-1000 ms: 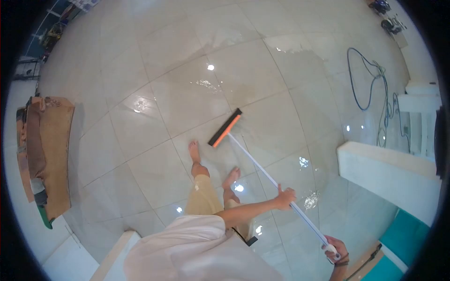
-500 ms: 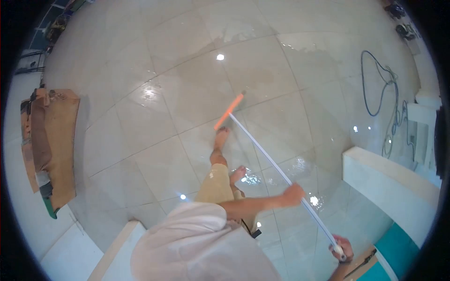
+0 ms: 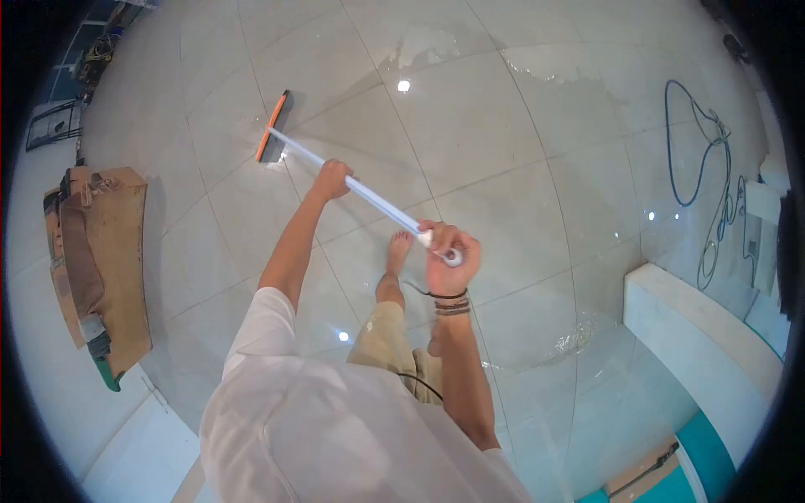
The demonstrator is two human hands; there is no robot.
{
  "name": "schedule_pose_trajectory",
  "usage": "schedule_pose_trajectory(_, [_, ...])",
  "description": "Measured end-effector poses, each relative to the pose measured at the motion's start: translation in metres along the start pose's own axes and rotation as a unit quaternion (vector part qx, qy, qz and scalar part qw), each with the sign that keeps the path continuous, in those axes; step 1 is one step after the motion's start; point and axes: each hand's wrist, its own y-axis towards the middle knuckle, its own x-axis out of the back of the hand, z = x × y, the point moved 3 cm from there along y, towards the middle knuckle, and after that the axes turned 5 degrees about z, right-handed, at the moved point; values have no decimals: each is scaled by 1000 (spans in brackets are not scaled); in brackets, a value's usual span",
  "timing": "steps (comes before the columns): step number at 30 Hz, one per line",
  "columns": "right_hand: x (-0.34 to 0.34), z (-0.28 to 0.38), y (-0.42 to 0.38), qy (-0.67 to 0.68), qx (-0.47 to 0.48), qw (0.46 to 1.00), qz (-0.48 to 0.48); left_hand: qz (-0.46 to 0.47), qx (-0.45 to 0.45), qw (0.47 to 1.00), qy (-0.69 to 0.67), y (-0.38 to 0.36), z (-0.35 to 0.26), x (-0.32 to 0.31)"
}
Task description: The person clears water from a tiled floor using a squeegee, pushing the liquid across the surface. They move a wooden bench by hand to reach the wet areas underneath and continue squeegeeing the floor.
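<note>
A squeegee with an orange and black head (image 3: 271, 127) is held out to the upper left, over the shiny tiled floor (image 3: 495, 210). Its long pale handle (image 3: 377, 203) slants down to the right. Around the middle of that handle my left hand (image 3: 333, 179) is wrapped. My right hand (image 3: 453, 251), with dark bands at the wrist, grips the handle's end. Whether the head touches the floor is hard to tell.
A brown padded board (image 3: 122, 268) stands at the left. Blue and pale hoses (image 3: 700, 168) lie coiled on the floor at the right, near a white ledge (image 3: 696, 327). Wet patches shine on the tiles. A bare foot (image 3: 399, 249) is below the handle.
The squeegee head has swung up and left, away from the foot. Both hands moved left and upward with the handle, my right hand from the lower right corner to near the middle.
</note>
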Motion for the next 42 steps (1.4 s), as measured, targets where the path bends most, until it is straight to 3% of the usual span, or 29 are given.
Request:
schedule_pose_trajectory(1, [6,14,-10,-17,6,999,-37,23,-3,999,31,3,-13,-9])
schedule_pose_trajectory(4, [24,99,-51,-78,26,986,-143,18,-92,994,-63,22,-102,-33])
schedule_pose_trajectory(5, [35,130,-68,-74,27,987,-137,8,-98,990,-103,27,-141,-36])
schedule_pose_trajectory(11, [68,329,-198,-111,84,975,-173,-51,-172,963,-200,43,-409,-79])
schedule_pose_trajectory(18, [45,525,-389,-226,181,932,-220,48,-291,933,-206,-3,-735,-101])
schedule_pose_trajectory(22, [27,580,-465,-259,211,909,-248,113,-357,897,-234,-42,-848,-106])
schedule_pose_trajectory(25, [24,601,-492,-203,277,909,-238,107,-380,883,-256,-57,-901,-128])
schedule_pose_trajectory(26, [24,605,-498,-199,328,883,-271,61,-392,878,-268,-64,-911,-132])
schedule_pose_trajectory(27, [27,610,-506,-193,375,854,-306,18,-403,871,-281,-66,-909,-120])
schedule_pose_trajectory(28, [34,616,-508,-208,388,866,-239,79,-395,878,-259,-65,-907,-115])
schedule_pose_trajectory(31, [78,619,-485,-183,399,881,-176,114,-325,907,-241,-41,-858,-92])
schedule_pose_trajectory(32, [107,616,-477,-253,429,798,-340,84,-288,928,-219,-26,-832,-98])
schedule_pose_trajectory(33, [138,606,-458,-290,419,761,-402,56,-255,945,-196,-8,-798,-104])
schedule_pose_trajectory(34, [164,586,-429,-370,390,720,-439,-60,-259,938,-222,15,-757,-128])
schedule_pose_trajectory(35, [203,565,-400,-181,332,918,-121,-84,-218,931,-279,28,-706,-106])
schedule_pose_trajectory(36, [218,527,-362,-160,323,916,-176,-116,-245,932,-240,60,-655,-132])
schedule_pose_trajectory(37, [211,482,-315,-221,318,858,-337,-76,-223,961,-142,84,-604,-126])
schedule_pose_trajectory(38, [211,437,-274,-177,302,895,-277,-73,-171,972,-144,96,-545,-116])
schedule_pose_trajectory(39, [192,400,-229,-166,241,923,-251,-98,-171,979,-60,112,-499,-94])
schedule_pose_trajectory(41, [183,320,-169,-90,183,953,-222,-59,-90,994,30,139,-398,-84])
schedule_pose_trajectory(42, [172,290,-152,-220,176,937,-208,-43,-69,995,56,146,-365,-79])
